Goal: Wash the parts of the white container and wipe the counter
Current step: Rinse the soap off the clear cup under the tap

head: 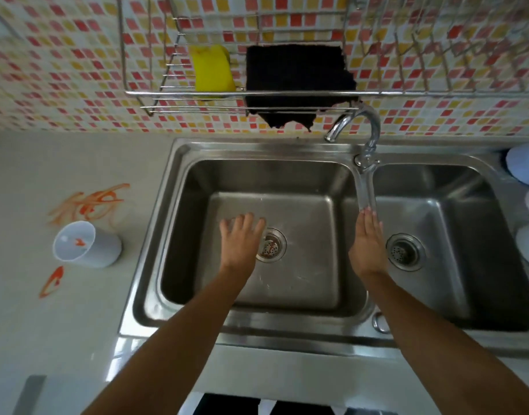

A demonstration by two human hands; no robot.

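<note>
White container (86,244) lies tipped on counter (62,324) left of sink (197,333), mouth toward you, orange smears (92,203) around it and inside. Your left hand (240,239) – fingers straight, spread, holding nothing – over left basin beside drain (271,244). Your right hand (367,244) flat, fingers together, grasping nothing – fingertips (368,211) under water stream from faucet (363,130). Yellow sponge (212,70) and black cloth (299,82) on wall rack (242,94) above.
</note>
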